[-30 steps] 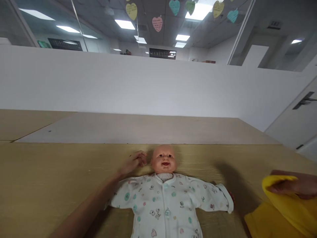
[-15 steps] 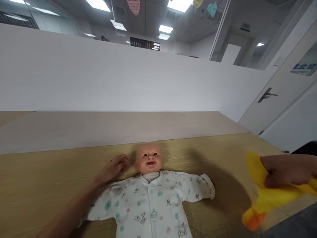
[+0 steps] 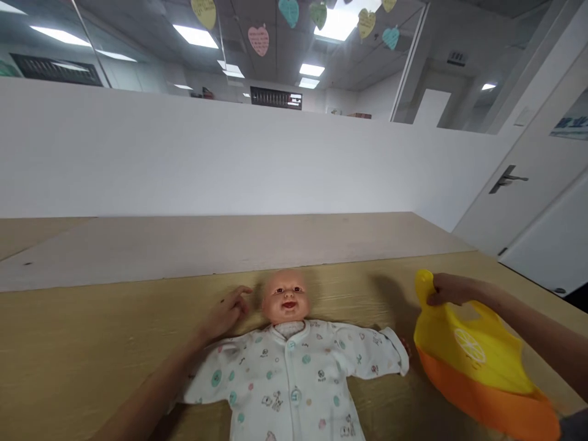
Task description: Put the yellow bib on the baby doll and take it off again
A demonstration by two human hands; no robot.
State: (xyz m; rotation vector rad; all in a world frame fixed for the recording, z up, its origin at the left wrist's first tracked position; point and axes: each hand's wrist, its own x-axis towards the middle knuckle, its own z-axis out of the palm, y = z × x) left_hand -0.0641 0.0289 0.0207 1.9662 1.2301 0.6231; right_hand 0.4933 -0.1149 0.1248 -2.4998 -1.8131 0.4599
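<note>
A baby doll point(image 3: 285, 299) in a white printed romper point(image 3: 294, 373) lies on its back on the wooden table point(image 3: 82, 343), arms spread. My left hand point(image 3: 227, 311) rests on the table just left of the doll's head, fingers loosely curled, holding nothing. My right hand point(image 3: 448, 289) pinches the top strap of a yellow bib with an orange pocket point(image 3: 473, 361), held above the table right of the doll's sleeve.
A paler board point(image 3: 220, 242) lies across the back of the table against a white partition wall point(image 3: 229, 159). A white door with a handle point(image 3: 505, 179) stands at the right. Paper hearts hang from the ceiling.
My right hand has brought the yellow bib leftward, closer to the doll, and it now hangs spread open. My left hand stays beside the doll's head.
</note>
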